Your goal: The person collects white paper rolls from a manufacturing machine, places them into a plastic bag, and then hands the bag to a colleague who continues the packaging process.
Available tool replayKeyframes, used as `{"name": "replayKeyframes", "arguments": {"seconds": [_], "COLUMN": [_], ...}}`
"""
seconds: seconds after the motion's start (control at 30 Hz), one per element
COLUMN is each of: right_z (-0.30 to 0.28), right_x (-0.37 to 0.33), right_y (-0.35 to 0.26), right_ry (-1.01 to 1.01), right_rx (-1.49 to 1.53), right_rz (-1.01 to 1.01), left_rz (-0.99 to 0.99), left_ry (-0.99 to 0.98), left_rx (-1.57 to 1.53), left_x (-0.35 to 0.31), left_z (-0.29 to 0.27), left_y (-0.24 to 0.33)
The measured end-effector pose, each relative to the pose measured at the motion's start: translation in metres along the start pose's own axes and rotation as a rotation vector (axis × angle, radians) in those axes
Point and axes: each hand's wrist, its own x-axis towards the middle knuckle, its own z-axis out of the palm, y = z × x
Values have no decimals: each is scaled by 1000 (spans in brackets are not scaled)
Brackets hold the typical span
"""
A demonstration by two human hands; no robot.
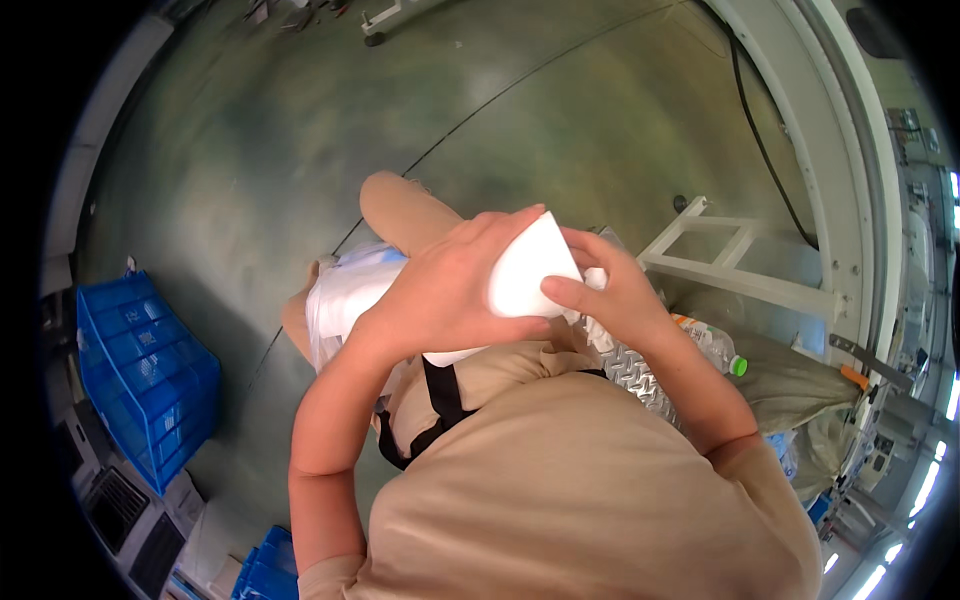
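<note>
A smooth white piece (535,268) with a pointed upper corner is held above my lap. It might be a stack of sheets or a folded pad; its kind is unclear. My left hand (440,275) wraps around its left side, with the thumb along the lower edge. From the right, my right hand (622,295) grips it, thumb pressed on its face. Crumpled white material (597,318) shows under the right hand; whether that hand holds it too is unclear. A white plastic bag (345,295) lies over my leg, beyond the left forearm.
Left on the green floor stands a blue crate (150,380), with another blue container (265,570) nearer. To the right are a diamond-plate metal surface (640,380), a clear bottle (712,345) with a green cap, a grey-green sack (800,390) and a white metal frame (740,285).
</note>
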Motion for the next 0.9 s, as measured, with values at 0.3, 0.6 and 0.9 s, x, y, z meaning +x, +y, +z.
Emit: {"name": "replayKeyframes", "arguments": {"seconds": [0.3, 0.6, 0.9], "right_z": [-22, -43, -40], "right_x": [-17, -22, -22], "right_y": [24, 57, 46], "right_ry": [100, 266, 172], "right_rx": [653, 750, 403], "right_rz": [14, -7, -228], "left_rz": [-343, -485, -131], "left_ry": [-172, 261, 90], "left_rx": [-846, -1024, -1005], "left_x": [-22, -16, -3], "left_z": [-3, 24, 38], "left_y": [-48, -104, -41]}}
